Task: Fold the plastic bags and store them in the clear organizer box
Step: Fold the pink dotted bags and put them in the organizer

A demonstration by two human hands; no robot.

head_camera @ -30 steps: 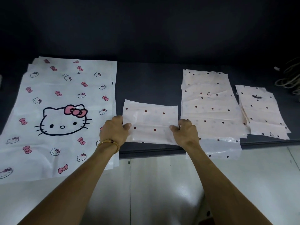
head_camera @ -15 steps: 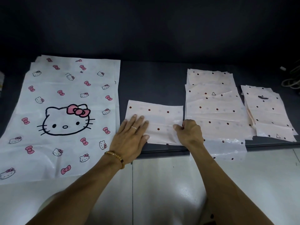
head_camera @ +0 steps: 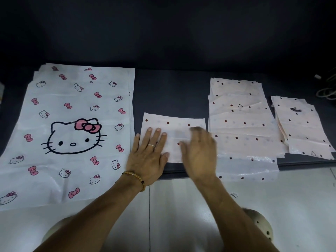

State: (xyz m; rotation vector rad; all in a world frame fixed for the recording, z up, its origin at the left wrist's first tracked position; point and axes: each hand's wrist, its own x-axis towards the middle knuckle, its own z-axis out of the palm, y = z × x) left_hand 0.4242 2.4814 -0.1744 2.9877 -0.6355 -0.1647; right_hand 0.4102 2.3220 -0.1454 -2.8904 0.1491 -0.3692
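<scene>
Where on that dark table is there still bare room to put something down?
Bare table lies behind the folded dotted bag, between the cat-print bags and the dotted stack. The right side is crowded with another pile; both hands cover the front.

We are taking the folded bag as our landmark; it is lying near the front edge of the worktop. Our left hand is resting flat on its left part, and our right hand is lying over its right part. Left of the folded bag, the big cartoon bag is spreading across the worktop and hanging over the front edge. Just right of the folded bag, a stack of dotted bags is lying, its nearest sheet overhanging the edge. Farther right, a smaller stack is sitting beside that one. Far right and behind, cables are lying.
</scene>
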